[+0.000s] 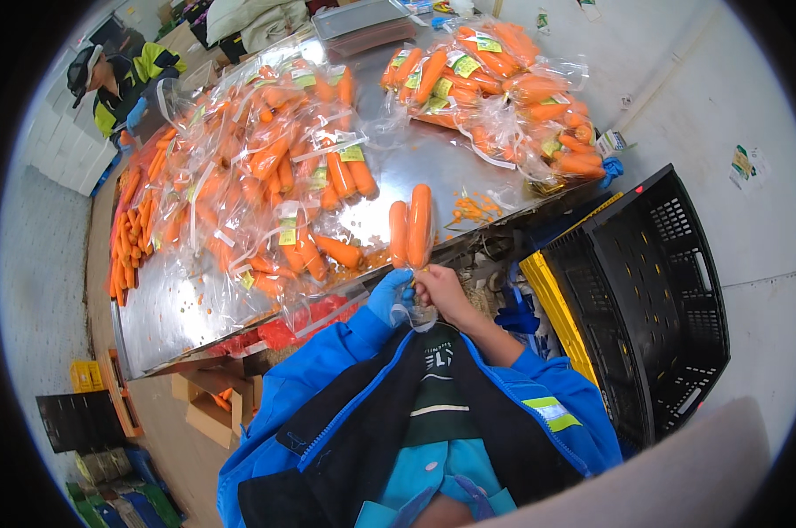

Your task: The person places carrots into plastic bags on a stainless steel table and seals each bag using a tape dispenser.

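Pinching the neck of a clear plastic bag of carrots (410, 226), the person's two hands meet just in front of the chest: the left hand (390, 297), in a blue glove, and the bare right hand (443, 293) both close on the gathered film right below the carrots. The bag stands up from the hands over the near edge of the steel table (195, 308), its two or three smooth orange carrots lying side by side with their long axis pointing away from the person, blunt ends farthest. Beyond it the shiny tabletop carries heaps of bagged carrots (275, 176) in crinkled film with yellow-green labels, a second heap (504, 84) farther right, and loose carrots (129, 238) along the left edge. A black perforated plastic crate (662, 290) sits to the right, and another person (121, 79) works at the far left corner.
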A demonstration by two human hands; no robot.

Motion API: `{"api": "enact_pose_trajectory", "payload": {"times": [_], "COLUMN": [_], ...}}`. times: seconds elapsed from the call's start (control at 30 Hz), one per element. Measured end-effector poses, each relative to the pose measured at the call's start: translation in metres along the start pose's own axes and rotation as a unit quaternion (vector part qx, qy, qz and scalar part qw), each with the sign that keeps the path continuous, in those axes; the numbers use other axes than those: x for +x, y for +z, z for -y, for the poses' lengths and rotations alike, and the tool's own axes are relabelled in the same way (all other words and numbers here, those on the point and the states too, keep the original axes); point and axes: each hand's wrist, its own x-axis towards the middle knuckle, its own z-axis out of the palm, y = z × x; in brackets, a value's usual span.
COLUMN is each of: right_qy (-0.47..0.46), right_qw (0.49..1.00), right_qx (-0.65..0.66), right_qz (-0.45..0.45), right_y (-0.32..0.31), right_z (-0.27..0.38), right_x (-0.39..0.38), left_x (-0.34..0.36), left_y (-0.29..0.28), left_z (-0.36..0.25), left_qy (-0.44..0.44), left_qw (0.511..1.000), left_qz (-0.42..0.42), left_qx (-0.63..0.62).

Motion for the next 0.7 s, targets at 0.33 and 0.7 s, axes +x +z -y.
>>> {"api": "enact_pose_trajectory", "payload": {"times": [0.33, 0.7], "right_qy": [-0.356, -0.345], "right_qw": [0.807, 0.783], "right_qx": [-0.454, -0.475], "right_qz": [-0.122, -0.206], "right_y": [0.013, 0.032], "right_z": [0.025, 0.010], "right_x": [-0.027, -0.028], "left_x": [0.003, -0.003], "left_y": [-0.002, -0.002], "left_z": [-0.008, -0.009], "left_qy": [0.021, 0.048], "left_qw": [0.999, 0.997], "left_qz": [-0.009, 0.031], "left_qx": [0.023, 0.060]}}
